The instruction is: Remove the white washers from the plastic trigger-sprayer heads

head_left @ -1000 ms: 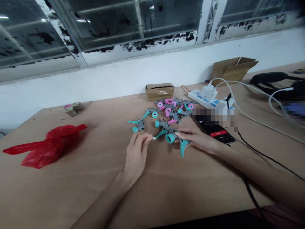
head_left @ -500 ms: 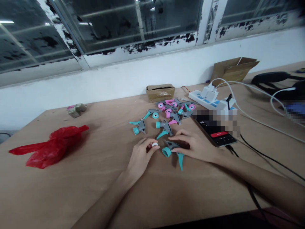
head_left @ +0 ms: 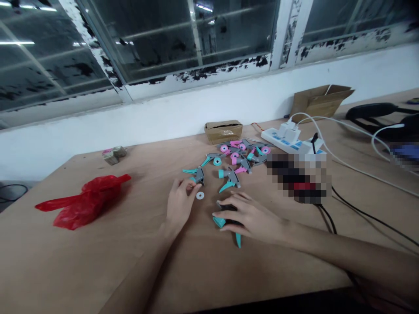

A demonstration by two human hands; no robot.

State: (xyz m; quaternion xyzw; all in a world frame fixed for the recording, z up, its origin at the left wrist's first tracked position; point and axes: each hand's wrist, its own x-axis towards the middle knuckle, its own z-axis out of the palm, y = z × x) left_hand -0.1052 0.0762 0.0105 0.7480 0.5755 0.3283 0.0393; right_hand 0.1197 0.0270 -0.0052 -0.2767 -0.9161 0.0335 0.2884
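My right hand (head_left: 249, 217) lies over a grey and teal spray trigger head (head_left: 229, 223) on the wooden table (head_left: 98, 261), fingers curled around it; its teal lever sticks out below the hand. My left hand (head_left: 179, 201) rests on the table just left of a small white washer (head_left: 200, 196), fingertips close to another teal trigger head (head_left: 195, 174). Beyond both hands lies a pile of several trigger heads (head_left: 237, 155) in teal and pink.
A red plastic bag (head_left: 85, 200) lies at the left. A small cardboard box (head_left: 223, 131), a white power strip (head_left: 291, 137) with cables, and a larger open box (head_left: 319, 101) sit near the wall. A blurred-out phone (head_left: 299, 179) lies right of the pile.
My right hand has dragged the teal trigger head toward me. My left hand has let go of the white washer, which now lies on the table beside it.
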